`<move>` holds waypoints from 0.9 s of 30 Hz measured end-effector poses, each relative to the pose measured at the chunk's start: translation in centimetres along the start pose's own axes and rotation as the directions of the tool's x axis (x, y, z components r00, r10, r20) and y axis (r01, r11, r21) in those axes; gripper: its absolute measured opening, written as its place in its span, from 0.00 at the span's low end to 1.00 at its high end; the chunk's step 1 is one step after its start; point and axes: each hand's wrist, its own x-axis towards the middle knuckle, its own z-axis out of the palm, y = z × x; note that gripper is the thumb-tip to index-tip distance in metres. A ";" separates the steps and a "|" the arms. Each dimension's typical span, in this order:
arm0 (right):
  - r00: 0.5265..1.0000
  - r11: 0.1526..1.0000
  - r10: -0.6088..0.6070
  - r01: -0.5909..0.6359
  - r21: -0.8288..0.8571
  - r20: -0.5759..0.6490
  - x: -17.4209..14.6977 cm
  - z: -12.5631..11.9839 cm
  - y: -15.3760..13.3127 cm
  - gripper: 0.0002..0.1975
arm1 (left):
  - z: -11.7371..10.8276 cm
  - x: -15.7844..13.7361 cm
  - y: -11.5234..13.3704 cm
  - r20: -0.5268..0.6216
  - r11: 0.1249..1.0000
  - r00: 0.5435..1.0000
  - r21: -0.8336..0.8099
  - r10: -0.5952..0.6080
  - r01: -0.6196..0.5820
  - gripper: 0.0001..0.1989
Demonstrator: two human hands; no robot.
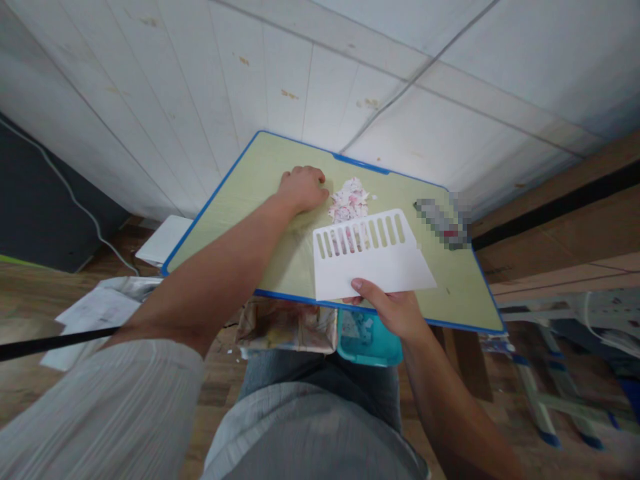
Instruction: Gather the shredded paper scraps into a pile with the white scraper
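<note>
My right hand [393,308] grips the near edge of a white slotted card [367,270], its thumb on top and the other fingers underneath. A row of long rounded slots runs along the card's far side. Through several slots I see a small heap of pink-and-white paper scraps [350,198], which lies on the pale green tabletop [270,257] just beyond the card. To the left of the heap rests my left hand [304,188], palm down, its fingers bent and slightly apart. Nothing shows in that hand, though its palm is hidden.
A pixelated object [444,221] lies at the table's right side. Below the front edge are a turquoise plastic tub [373,359] and a lined box [287,327]. White papers [97,310] are on the left. A white panelled wall [280,73] stands behind the table.
</note>
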 end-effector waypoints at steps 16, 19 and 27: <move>0.963 0.950 0.187 -0.227 -0.215 -0.192 -2.2 -2.8 -1.1 0.23 | -0.6 -2.4 -1.1 -0.004 0.999 1.000 -0.036 0.007 -0.007 0.19; 0.924 0.922 0.318 -0.354 -0.159 -0.214 -3.4 -2.8 -1.5 0.16 | -0.9 -3.2 -0.9 0.024 0.998 0.999 -0.054 -0.039 0.040 0.19; 0.853 0.872 0.410 -0.470 -0.136 -0.322 -5.5 -3.6 -1.2 0.07 | -1.6 -4.1 -0.3 0.088 0.990 0.990 -0.072 -0.113 0.120 0.19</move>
